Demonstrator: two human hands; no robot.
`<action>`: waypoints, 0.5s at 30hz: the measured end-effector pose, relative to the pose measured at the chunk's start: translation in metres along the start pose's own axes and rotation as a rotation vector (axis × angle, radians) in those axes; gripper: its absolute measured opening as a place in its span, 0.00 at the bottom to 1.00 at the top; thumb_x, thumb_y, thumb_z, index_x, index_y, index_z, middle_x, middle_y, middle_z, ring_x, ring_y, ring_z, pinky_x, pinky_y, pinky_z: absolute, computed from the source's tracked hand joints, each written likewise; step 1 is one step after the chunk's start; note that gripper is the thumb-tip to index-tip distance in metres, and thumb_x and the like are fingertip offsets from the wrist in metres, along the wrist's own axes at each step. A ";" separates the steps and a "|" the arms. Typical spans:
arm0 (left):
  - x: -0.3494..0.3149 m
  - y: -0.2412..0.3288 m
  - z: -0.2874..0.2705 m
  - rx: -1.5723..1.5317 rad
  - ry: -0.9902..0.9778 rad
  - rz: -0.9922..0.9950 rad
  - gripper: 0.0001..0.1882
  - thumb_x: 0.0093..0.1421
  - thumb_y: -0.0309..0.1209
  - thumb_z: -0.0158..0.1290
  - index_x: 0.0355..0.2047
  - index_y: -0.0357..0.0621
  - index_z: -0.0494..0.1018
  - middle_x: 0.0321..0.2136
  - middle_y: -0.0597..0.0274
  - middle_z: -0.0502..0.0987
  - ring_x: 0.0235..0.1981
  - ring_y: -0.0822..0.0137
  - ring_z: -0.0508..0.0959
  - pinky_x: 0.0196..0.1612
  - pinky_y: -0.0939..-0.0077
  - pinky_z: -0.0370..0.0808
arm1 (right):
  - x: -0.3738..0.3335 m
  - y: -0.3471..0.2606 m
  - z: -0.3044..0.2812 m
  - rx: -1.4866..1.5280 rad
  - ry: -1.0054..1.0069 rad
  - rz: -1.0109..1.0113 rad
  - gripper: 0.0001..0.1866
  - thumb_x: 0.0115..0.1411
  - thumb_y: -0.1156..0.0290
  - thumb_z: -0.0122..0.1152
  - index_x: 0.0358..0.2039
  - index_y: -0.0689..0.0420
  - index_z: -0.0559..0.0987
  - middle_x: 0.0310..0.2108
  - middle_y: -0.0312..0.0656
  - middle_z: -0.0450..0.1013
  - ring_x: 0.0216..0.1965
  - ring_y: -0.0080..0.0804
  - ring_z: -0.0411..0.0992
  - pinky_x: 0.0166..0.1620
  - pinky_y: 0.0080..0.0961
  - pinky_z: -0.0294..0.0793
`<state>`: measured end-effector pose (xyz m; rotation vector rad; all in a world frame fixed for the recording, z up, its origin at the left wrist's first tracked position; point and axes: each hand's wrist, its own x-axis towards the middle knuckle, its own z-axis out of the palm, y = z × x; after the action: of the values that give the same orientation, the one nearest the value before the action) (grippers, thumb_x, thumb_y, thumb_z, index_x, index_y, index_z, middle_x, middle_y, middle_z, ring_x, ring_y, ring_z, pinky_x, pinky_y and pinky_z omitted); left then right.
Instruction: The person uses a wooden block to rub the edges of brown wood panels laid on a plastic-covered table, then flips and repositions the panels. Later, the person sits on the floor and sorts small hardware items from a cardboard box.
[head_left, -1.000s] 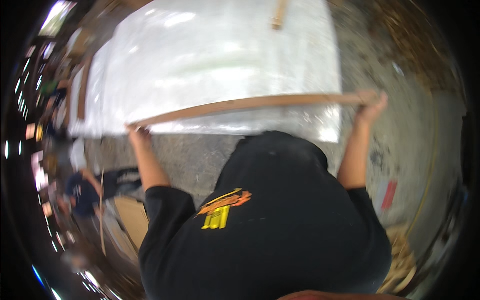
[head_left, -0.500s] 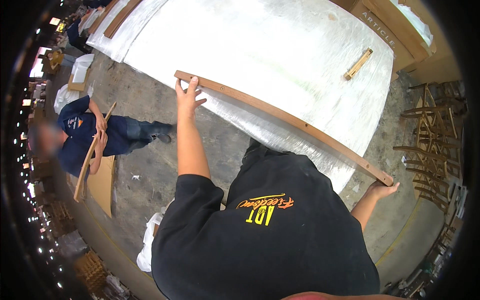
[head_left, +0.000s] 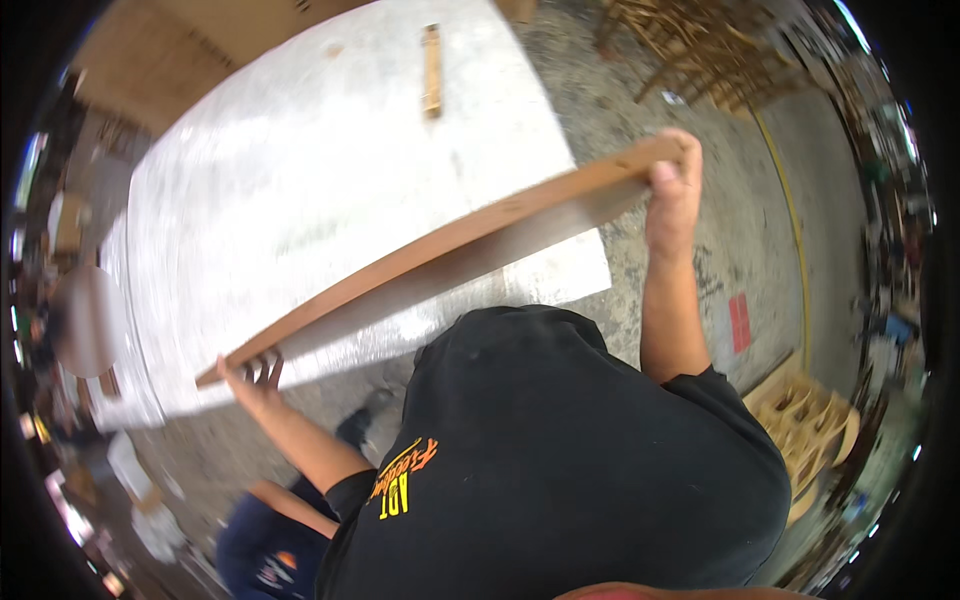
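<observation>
A long brown wooden board (head_left: 480, 220) spans the space in front of me, tilted over the near part of a white, film-wrapped table (head_left: 280, 190). My left hand (head_left: 258, 385) grips its left end, thumb by the edge and fingers underneath. At the far right end, my right hand (head_left: 675, 195) is wrapped around the board, its thumb on the near side. The board's right end reaches past the table edge, above the floor. On the table's far part lies a short light-wood piece (head_left: 432, 72), apart from both hands.
Large cardboard boxes (head_left: 170, 60) stand behind the table. Wooden frames (head_left: 700, 50) are stacked at the far right, and curved wooden parts (head_left: 810, 410) sit at my right. A co-worker in a dark blue shirt (head_left: 270, 550) is close on my left. A yellow line (head_left: 790, 210) crosses the floor.
My view has turned to the right. The board, still held at both ends, has swung so its right end now points farther away and its left end comes nearer. The co-worker appears closer.
</observation>
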<state>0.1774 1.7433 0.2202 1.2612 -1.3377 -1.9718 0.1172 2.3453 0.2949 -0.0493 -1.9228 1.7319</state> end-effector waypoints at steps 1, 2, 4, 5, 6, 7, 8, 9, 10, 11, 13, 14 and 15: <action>0.008 0.017 0.004 -0.033 -0.006 -0.007 0.39 0.54 0.54 0.61 0.60 0.56 0.59 0.50 0.49 0.60 0.44 0.53 0.67 0.41 0.42 0.80 | 0.003 -0.025 0.011 -0.073 -0.049 -0.049 0.31 0.58 0.60 0.61 0.59 0.57 0.62 0.46 0.45 0.72 0.48 0.35 0.71 0.53 0.34 0.69; 0.011 0.027 0.005 -0.050 0.004 -0.031 0.37 0.54 0.53 0.61 0.58 0.56 0.60 0.49 0.49 0.60 0.43 0.53 0.67 0.40 0.41 0.78 | 0.004 -0.047 0.020 0.024 -0.106 -0.056 0.40 0.54 0.66 0.66 0.64 0.57 0.57 0.48 0.48 0.72 0.51 0.37 0.71 0.55 0.34 0.69; 0.015 0.045 0.003 -0.039 -0.044 -0.032 0.36 0.53 0.52 0.62 0.57 0.54 0.60 0.48 0.48 0.60 0.41 0.51 0.66 0.39 0.39 0.75 | 0.004 -0.092 0.032 0.226 -0.189 -0.003 0.50 0.48 0.75 0.71 0.67 0.59 0.50 0.52 0.52 0.71 0.54 0.38 0.71 0.57 0.33 0.69; 0.015 0.048 0.002 -0.014 -0.051 -0.016 0.37 0.53 0.52 0.63 0.57 0.52 0.59 0.48 0.46 0.60 0.41 0.50 0.65 0.40 0.38 0.73 | 0.012 -0.106 0.031 0.255 -0.230 0.034 0.52 0.47 0.77 0.72 0.68 0.60 0.49 0.53 0.54 0.71 0.56 0.38 0.71 0.56 0.33 0.70; 0.017 0.053 -0.001 -0.034 -0.064 -0.066 0.40 0.52 0.53 0.63 0.57 0.50 0.59 0.47 0.46 0.59 0.41 0.49 0.65 0.39 0.39 0.73 | 0.028 -0.122 0.022 0.150 -0.442 -0.039 0.53 0.47 0.77 0.73 0.68 0.62 0.48 0.55 0.57 0.70 0.54 0.39 0.73 0.54 0.33 0.73; 0.021 0.053 -0.003 -0.072 -0.026 -0.130 0.42 0.51 0.55 0.63 0.57 0.47 0.58 0.47 0.46 0.59 0.41 0.48 0.65 0.39 0.39 0.73 | 0.038 -0.131 0.018 0.159 -0.591 -0.068 0.53 0.48 0.77 0.73 0.68 0.64 0.48 0.57 0.58 0.68 0.52 0.40 0.75 0.53 0.33 0.75; 0.025 0.055 -0.008 -0.033 -0.019 -0.159 0.48 0.49 0.58 0.63 0.60 0.42 0.56 0.52 0.39 0.59 0.48 0.40 0.67 0.42 0.35 0.73 | 0.047 -0.140 0.015 0.090 -0.687 -0.246 0.53 0.48 0.76 0.74 0.68 0.65 0.48 0.59 0.58 0.67 0.49 0.42 0.76 0.51 0.33 0.77; 0.031 0.056 -0.011 0.004 0.023 -0.150 0.52 0.48 0.61 0.62 0.64 0.43 0.55 0.60 0.34 0.56 0.56 0.32 0.66 0.46 0.30 0.74 | 0.054 -0.145 0.020 0.139 -0.722 -0.374 0.53 0.49 0.75 0.74 0.68 0.66 0.49 0.62 0.57 0.65 0.46 0.44 0.78 0.49 0.33 0.79; 0.037 0.055 -0.017 0.007 0.016 -0.164 0.53 0.48 0.62 0.62 0.64 0.44 0.54 0.61 0.33 0.57 0.58 0.33 0.66 0.48 0.30 0.74 | 0.058 -0.147 0.023 0.189 -0.756 -0.498 0.52 0.49 0.74 0.73 0.68 0.66 0.50 0.64 0.56 0.63 0.44 0.46 0.79 0.47 0.32 0.80; 0.043 0.057 -0.022 0.008 0.031 -0.166 0.53 0.48 0.62 0.61 0.65 0.44 0.54 0.62 0.33 0.57 0.59 0.33 0.67 0.50 0.30 0.74 | 0.063 -0.151 0.023 0.201 -0.811 -0.518 0.52 0.49 0.73 0.73 0.69 0.66 0.51 0.65 0.55 0.62 0.42 0.47 0.80 0.46 0.32 0.81; 0.055 0.055 -0.032 0.019 0.068 -0.172 0.51 0.49 0.63 0.59 0.64 0.47 0.56 0.58 0.43 0.66 0.55 0.40 0.72 0.50 0.35 0.75 | 0.069 -0.155 0.018 0.191 -0.947 -0.443 0.51 0.49 0.72 0.73 0.69 0.65 0.53 0.67 0.51 0.61 0.42 0.48 0.80 0.45 0.32 0.81; 0.059 0.056 -0.037 0.003 0.059 -0.173 0.49 0.50 0.63 0.59 0.63 0.47 0.57 0.59 0.46 0.66 0.55 0.41 0.72 0.49 0.36 0.75 | 0.072 -0.156 0.021 0.194 -0.996 -0.404 0.51 0.48 0.72 0.73 0.69 0.64 0.54 0.67 0.50 0.61 0.42 0.47 0.80 0.44 0.32 0.81; 0.061 0.057 -0.040 -0.017 0.063 -0.166 0.47 0.50 0.62 0.59 0.62 0.47 0.59 0.59 0.48 0.66 0.56 0.42 0.73 0.49 0.36 0.75 | 0.075 -0.158 0.021 0.185 -1.034 -0.343 0.51 0.48 0.71 0.73 0.70 0.62 0.54 0.67 0.49 0.61 0.43 0.47 0.79 0.44 0.33 0.81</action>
<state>0.1752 1.6523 0.2396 1.4556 -1.2188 -2.0305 0.0964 2.3278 0.4687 1.3958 -2.1804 1.8208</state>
